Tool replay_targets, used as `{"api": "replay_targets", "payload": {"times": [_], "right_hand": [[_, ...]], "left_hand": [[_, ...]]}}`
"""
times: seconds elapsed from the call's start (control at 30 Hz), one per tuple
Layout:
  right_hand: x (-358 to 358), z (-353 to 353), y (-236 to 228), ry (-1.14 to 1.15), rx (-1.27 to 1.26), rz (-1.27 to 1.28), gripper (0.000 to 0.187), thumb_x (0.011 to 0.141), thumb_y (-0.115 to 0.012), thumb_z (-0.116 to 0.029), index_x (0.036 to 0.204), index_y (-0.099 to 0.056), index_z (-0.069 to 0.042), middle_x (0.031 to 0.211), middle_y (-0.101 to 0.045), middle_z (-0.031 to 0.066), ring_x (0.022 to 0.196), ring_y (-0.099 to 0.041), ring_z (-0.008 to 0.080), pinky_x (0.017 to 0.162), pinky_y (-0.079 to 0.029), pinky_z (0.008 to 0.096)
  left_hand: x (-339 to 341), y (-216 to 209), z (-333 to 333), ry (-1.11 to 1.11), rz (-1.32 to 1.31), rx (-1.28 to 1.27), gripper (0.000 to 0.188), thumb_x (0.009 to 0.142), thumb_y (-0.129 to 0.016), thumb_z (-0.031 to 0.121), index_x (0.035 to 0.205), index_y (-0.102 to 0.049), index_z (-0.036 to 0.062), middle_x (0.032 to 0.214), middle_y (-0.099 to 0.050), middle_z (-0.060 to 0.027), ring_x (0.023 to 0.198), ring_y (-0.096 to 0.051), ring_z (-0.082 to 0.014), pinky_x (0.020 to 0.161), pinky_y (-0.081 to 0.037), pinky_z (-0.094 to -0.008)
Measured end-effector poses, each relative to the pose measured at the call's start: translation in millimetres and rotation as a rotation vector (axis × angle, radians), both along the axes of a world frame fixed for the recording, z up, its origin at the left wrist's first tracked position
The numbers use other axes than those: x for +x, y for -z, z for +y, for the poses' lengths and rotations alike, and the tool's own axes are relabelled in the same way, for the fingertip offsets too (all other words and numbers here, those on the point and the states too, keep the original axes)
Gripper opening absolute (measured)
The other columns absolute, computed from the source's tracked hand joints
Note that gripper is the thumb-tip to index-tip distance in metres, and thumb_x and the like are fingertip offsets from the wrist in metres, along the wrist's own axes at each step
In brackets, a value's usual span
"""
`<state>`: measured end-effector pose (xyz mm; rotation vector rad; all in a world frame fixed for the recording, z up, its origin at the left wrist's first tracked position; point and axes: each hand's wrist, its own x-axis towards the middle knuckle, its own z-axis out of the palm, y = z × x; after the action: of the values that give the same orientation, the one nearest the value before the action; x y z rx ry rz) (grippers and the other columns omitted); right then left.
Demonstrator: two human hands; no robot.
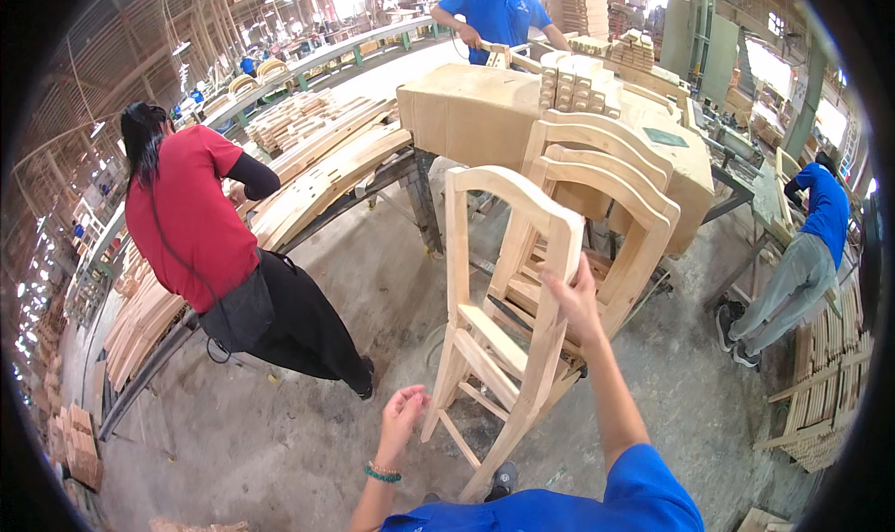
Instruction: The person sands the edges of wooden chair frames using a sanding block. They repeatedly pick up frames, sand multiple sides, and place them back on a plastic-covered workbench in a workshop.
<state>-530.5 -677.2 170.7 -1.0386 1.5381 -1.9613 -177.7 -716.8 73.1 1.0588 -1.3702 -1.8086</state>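
A bare wooden chair frame (pixel 511 187) with an arched top rail stands in front of me, slightly tilted. My right hand (pixel 575 304) grips the right post of its back, below the top corner. Left of the chair's lower legs, my left hand (pixel 401 425) hangs with its fingers curled in; nothing shows in it, and it appears apart from the wood. A beaded bracelet (pixel 382 473) circles that wrist. Several similar chair frames (pixel 623 179) are bunched close together just behind the one I hold, partly hidden by it.
A cardboard-covered table (pixel 475 98) bears stacked wood pieces (pixel 580 86); a co-worker in blue (pixel 503 14) stands behind it. On the left, a person in red (pixel 191 215) works at a bench of long boards (pixel 326 173). Another worker (pixel 820 206) and piled slats (pixel 825 392) are at right.
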Motion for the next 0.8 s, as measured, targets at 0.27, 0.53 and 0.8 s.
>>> {"api": "replay_targets", "payload": {"times": [0.27, 0.53, 0.8], "right_hand": [[142.8, 97.1, -37.3, -0.111, -0.04, -0.125, 0.059, 0.08, -0.067, -0.002, 0.132, -0.042, -0.004, 0.118, -0.064, 0.0121, 0.111, -0.06, 0.0196, 0.095, -0.047, 0.0325], [234.4, 214.7, -10.3, 0.443, -0.029, -0.11, 0.045, 0.069, -0.066, -0.012, 0.112, -0.061, 0.001, 0.099, -0.066, 0.0062, 0.095, -0.061, 0.0151, 0.086, -0.049, 0.0305], [339.4, 288.1, 198.8, 0.946, -0.007, -0.697, 0.076, 0.084, -0.064, -0.052, 0.141, -0.042, -0.007, 0.122, -0.055, 0.0138, 0.106, -0.056, 0.0173, 0.086, -0.048, 0.0365]], "left_hand": [[31.6, -1.8, -128.7, -0.028, -0.151, -0.511, 0.072, 0.086, -0.072, 0.022, 0.142, -0.034, -0.0025, 0.144, -0.04, -0.0196, 0.134, -0.038, -0.0228, 0.109, -0.032, -0.0341], [52.8, -44.0, -122.0, 0.711, 0.171, -0.358, 0.058, 0.078, -0.08, 0.033, 0.116, -0.056, -0.0025, 0.113, -0.062, -0.0127, 0.111, -0.056, -0.022, 0.099, -0.042, -0.0352], [57.4, -73.9, -26.0, 1.135, 0.322, -0.258, 0.062, 0.072, -0.083, 0.032, 0.117, -0.054, 0.0003, 0.115, -0.057, -0.0126, 0.11, -0.055, -0.0233, 0.1, -0.041, -0.0375]]}}
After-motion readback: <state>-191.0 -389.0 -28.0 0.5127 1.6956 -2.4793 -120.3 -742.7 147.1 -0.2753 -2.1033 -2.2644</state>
